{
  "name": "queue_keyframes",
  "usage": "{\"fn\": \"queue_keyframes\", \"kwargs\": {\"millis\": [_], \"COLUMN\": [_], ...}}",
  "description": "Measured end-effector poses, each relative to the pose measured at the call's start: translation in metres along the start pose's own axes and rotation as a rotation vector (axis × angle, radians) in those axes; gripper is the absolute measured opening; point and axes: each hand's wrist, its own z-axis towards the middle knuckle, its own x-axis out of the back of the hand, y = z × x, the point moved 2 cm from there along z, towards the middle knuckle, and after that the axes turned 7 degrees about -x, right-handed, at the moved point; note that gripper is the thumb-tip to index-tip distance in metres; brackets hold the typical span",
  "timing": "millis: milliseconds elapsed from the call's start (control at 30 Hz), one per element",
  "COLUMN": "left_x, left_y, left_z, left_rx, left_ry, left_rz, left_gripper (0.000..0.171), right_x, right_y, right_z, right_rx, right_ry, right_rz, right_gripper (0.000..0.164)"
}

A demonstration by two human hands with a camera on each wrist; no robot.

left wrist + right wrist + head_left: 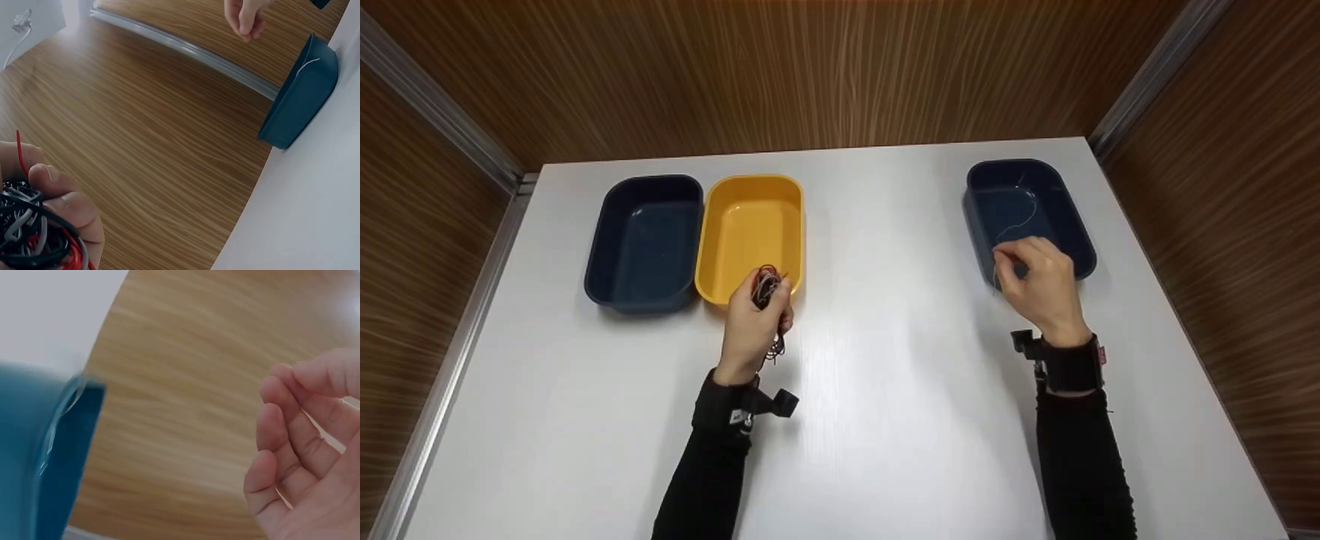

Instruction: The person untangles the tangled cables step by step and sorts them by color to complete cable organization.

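Observation:
My left hand grips a tangled bundle of wires above the near edge of the yellow bin. Black, grey and red strands of the bundle show in the left wrist view, and one red end sticks up past the fingers. Over the near left side of the right blue bin is my right hand, thumb and index fingertips together. No wire shows between its loosely bent fingers in the right wrist view. A thin pale wire lies in that bin and hangs over its rim.
Another dark blue bin stands against the yellow one on the left. All the bins sit on a white table. Wood-grain panels rise behind it and at both sides, with metal rails at the corners.

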Motion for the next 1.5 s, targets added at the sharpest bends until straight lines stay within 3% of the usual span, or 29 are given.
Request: {"fn": "queue_keyframes", "kwargs": {"millis": [167,400,600,733,933,1200,1333,1500], "left_x": [-0.011,-0.023,-0.032,-0.038,-0.045,-0.050,-0.049,-0.044], "left_y": [-0.001,-0.004,-0.009,-0.011,-0.012,-0.015,-0.013,-0.011], "left_z": [-0.005,-0.012,-0.017,-0.019,-0.021,-0.023,-0.023,-0.020], "left_rx": [-0.015,-0.046,-0.150,-0.213,-0.265,-0.258,-0.249,-0.195], "left_ry": [-0.065,-0.135,-0.174,-0.198,-0.242,-0.276,-0.306,-0.341], "left_rz": [0.105,0.311,0.442,0.509,0.603,0.681,0.684,0.609], "left_gripper": [0.010,0.013,0.011,0.010,0.009,0.011,0.014,0.027], "right_x": [-0.009,-0.022,-0.037,-0.049,-0.065,-0.071,-0.071,-0.069], "right_y": [-0.034,-0.079,-0.111,-0.126,-0.138,-0.139,-0.138,-0.136], "right_z": [-0.001,-0.006,-0.013,-0.018,-0.025,-0.029,-0.029,-0.027], "right_rx": [0.087,0.206,0.290,0.366,0.418,0.417,0.418,0.413], "right_ry": [0.027,-0.017,-0.080,-0.134,-0.195,-0.246,-0.268,-0.273], "right_rz": [0.088,0.180,0.224,0.196,0.163,0.126,0.107,0.084], "right_gripper": [0.006,0.008,0.006,0.009,0.012,0.010,0.009,0.008]}}
